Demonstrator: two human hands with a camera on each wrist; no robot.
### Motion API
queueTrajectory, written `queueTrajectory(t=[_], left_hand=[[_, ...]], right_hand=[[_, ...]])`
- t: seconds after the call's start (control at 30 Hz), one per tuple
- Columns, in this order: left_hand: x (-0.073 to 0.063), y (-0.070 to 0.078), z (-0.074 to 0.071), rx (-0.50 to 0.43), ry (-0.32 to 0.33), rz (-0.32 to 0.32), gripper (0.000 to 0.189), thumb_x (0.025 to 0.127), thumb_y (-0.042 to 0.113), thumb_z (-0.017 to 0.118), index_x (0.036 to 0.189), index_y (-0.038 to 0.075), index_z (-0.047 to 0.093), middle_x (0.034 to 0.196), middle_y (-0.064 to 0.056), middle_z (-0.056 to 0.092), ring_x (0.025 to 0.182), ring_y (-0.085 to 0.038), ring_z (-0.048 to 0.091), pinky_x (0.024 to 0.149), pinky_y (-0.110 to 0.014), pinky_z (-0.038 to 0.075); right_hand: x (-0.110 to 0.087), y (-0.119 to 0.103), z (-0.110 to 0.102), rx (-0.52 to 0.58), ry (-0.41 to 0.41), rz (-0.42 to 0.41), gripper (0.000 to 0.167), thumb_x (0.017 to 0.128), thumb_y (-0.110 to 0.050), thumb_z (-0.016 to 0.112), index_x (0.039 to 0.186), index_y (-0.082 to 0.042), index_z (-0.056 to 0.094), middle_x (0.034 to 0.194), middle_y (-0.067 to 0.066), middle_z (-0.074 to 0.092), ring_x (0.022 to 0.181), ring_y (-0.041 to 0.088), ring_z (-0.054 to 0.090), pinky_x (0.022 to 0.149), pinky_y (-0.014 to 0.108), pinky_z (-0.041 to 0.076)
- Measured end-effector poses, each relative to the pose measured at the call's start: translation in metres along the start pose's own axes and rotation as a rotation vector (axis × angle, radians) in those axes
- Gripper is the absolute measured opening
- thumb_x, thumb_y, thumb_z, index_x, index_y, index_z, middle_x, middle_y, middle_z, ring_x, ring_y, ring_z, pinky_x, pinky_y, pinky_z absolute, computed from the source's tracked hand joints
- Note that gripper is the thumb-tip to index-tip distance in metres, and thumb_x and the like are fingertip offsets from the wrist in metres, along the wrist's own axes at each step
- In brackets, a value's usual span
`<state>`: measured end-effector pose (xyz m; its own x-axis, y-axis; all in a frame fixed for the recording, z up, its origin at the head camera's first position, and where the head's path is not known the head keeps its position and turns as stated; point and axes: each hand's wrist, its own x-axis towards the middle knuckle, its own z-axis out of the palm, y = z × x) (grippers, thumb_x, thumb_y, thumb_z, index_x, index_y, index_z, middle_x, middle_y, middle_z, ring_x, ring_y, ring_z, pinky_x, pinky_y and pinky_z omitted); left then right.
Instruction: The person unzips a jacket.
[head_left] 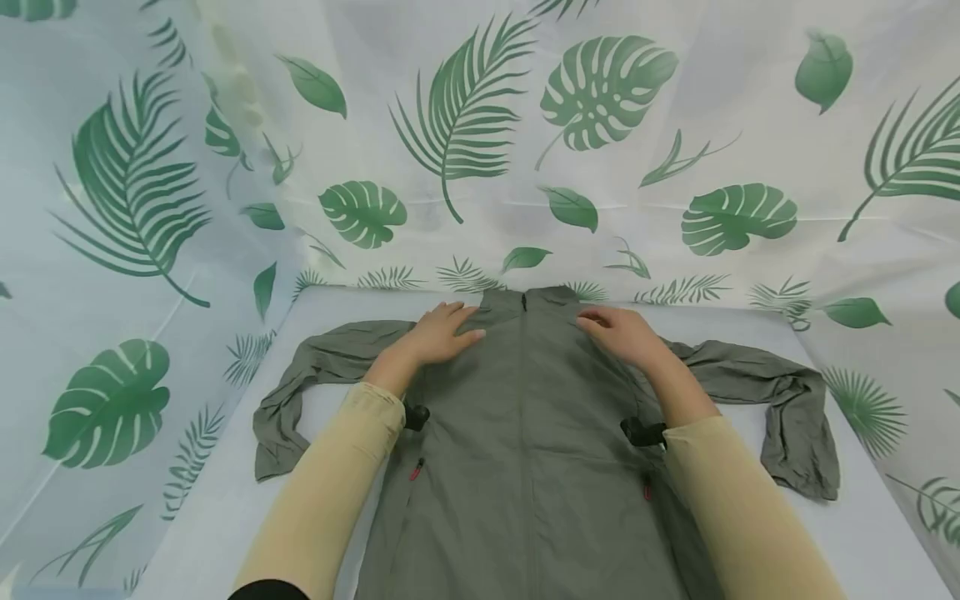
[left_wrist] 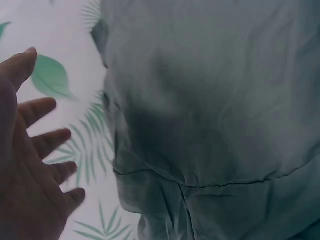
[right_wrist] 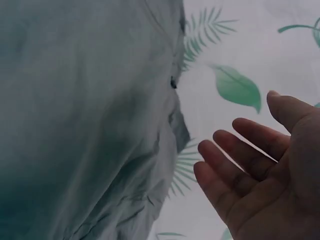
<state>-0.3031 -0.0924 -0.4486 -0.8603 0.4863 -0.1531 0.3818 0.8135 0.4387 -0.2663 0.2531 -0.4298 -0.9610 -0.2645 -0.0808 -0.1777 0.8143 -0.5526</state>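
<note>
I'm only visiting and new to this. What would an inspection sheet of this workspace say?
Surface: white table, partly covered.
Job's things: grey-green jacket, spread front up, sleeves bent; bottom hem outside the head view.
Clutter: a dark round shape at the head view's bottom edge, unidentifiable.
Grippers: bare left hand and right hand over the upper jacket, holding nothing; contact unclear.
Cables: nothing seen.
Surroundings: leaf-patterned sheeting behind and on both sides.
</note>
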Motion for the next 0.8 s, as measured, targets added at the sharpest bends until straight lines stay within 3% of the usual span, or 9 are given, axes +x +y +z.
queueTrajectory(t=[0.17,0.33,0.57,0.8], left_hand=[[0.028,-0.005,0.0,-0.011,-0.012,0.038,0.065,0.105,0.049,0.042,0.158,0.014,0.028,0.164,-0.014,0.023,0.153,-0.034,0.017,0.129,-0.052,0.018],[0.052,-0.004,0.003,-0.011,-0.013,0.053,0.062,0.105,0.046,0.043,0.156,0.012,0.032,0.162,-0.014,0.028,0.151,-0.03,0.023,0.128,-0.046,0.025],[0.076,0.007,0.01,0.023,-0.044,0.025,0.064,0.103,0.048,0.048,0.155,0.013,0.035,0.162,-0.015,0.027,0.151,-0.032,0.023,0.128,-0.048,0.025],[0.1,0.01,0.029,0.056,-0.004,0.016,0.059,0.104,0.045,0.048,0.153,0.014,0.039,0.159,-0.009,0.034,0.15,-0.027,0.028,0.127,-0.042,0.028]], right_hand=[[0.027,0.002,0.002,-0.002,-0.03,0.022,0.052,0.105,-0.045,0.044,0.144,-0.011,0.051,0.144,0.018,0.052,0.13,0.04,0.05,0.105,0.058,0.049],[0.053,0.005,0.009,0.032,-0.044,0.028,0.045,0.105,-0.04,0.047,0.137,-0.011,0.058,0.132,0.015,0.059,0.118,0.034,0.057,0.097,0.052,0.053],[0.089,0.012,0.031,0.097,-0.004,0.074,0.04,0.104,-0.037,0.05,0.132,-0.01,0.062,0.117,0.014,0.068,0.104,0.028,0.065,0.087,0.045,0.057],[0.114,0.008,0.054,0.224,0.028,0.116,0.038,0.103,-0.031,0.054,0.132,-0.007,0.062,0.122,0.016,0.068,0.107,0.03,0.067,0.092,0.044,0.058]])
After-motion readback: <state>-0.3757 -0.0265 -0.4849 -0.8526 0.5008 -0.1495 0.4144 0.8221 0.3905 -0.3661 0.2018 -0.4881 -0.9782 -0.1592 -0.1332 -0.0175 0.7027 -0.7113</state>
